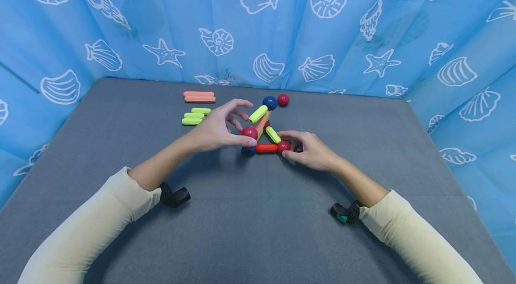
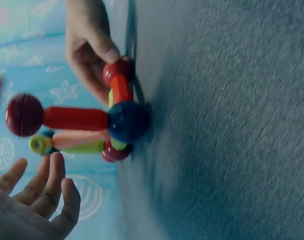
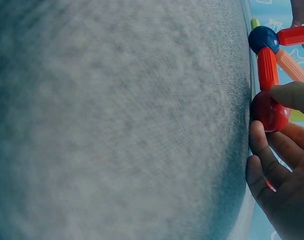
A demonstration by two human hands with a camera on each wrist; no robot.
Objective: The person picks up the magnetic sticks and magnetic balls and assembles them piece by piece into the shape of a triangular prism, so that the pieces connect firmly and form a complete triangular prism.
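Note:
A magnetic-stick structure stands between the hands. Its front blue ball (image 2: pixel 129 121) rests on the table, with an upright red rod (image 2: pixel 75 118) topped by a red ball (image 1: pixel 249 132). My left hand (image 1: pixel 221 126) curves loosely around this top ball, its fingers spread and the thumb right beside it; the left wrist view shows the fingers apart from the structure. At the front right corner, my right hand (image 1: pixel 309 150) pinches a low red ball (image 3: pixel 270 111) between thumb and fingers. A short red rod (image 1: pixel 267 148) joins that ball to the front blue ball. A yellow-green rod (image 1: pixel 258 114) juts from the rear blue ball (image 1: pixel 269 103).
A loose red ball (image 1: pixel 283 100) lies behind the structure. Two orange rods (image 1: pixel 199 96) lie at the back left, with several yellow-green rods (image 1: pixel 193 118) in front of them. A blue shell-patterned curtain (image 1: pixel 282 28) hangs behind the grey table (image 1: pixel 258 230).

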